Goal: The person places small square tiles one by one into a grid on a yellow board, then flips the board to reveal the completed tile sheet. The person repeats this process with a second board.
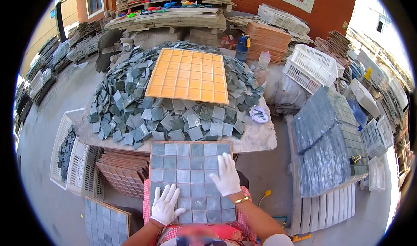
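Observation:
A square board of grey-green stone tiles (191,162) set in rows lies in front of me, its far edge against the worktable (256,139). My left hand (165,204), in a white glove, rests flat on the tiles near the lower left corner, fingers spread. My right hand (226,176), also gloved, lies on the right side of the board with its fingers stretched out. Neither hand grips anything. Beyond the board, loose square tiles (123,99) are heaped across the table. On the heap rests an orange-yellow grid tray (187,74), its compartments without tiles.
A small white round dish (259,114) sits at the table's right. White crates (69,184) and another tiled board (104,223) stand at left. Wrapped tile stacks (323,146) rise on a pallet at right. A blue bottle (242,48) stands at the back.

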Demonstrator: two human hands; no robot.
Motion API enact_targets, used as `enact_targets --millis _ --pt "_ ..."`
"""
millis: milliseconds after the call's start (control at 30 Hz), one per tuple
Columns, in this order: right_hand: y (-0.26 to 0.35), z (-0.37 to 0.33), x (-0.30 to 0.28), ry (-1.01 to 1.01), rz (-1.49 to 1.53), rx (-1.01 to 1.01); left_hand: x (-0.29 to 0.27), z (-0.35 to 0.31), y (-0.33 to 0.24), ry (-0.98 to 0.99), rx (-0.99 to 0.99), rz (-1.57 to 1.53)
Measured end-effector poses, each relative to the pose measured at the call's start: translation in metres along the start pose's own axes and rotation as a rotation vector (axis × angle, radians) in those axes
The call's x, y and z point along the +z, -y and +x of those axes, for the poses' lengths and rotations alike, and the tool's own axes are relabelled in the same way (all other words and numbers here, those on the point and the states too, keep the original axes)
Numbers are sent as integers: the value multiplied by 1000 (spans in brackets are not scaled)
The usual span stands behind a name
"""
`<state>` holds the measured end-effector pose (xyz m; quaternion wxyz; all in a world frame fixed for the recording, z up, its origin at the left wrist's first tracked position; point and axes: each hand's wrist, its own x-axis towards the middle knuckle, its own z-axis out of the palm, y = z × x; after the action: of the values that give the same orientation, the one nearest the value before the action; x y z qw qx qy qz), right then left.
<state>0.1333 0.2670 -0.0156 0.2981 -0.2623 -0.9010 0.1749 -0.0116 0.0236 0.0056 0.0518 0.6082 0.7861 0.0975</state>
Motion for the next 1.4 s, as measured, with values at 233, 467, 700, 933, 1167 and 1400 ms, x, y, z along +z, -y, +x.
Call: enact_targets --millis 233,467,700,933,1167,1400 --pt "-23 -5 -19 94 461 127 4 -8 10 -70 -30 -103" --pt "30 -79 -32 403 -269 -46 8 -39 21 -27 -143 51" --pt "46 -65 -16 351 -299 -96 6 -32 14 -56 -160 56" --pt "79 -47 22 319 441 -134 19 -10 -25 100 274 -35" --pt "34 -63 -54 168 214 71 16 -14 -24 44 268 6" --pt "46 -102 -33 422 -258 -82 11 -7 -20 66 298 -56"
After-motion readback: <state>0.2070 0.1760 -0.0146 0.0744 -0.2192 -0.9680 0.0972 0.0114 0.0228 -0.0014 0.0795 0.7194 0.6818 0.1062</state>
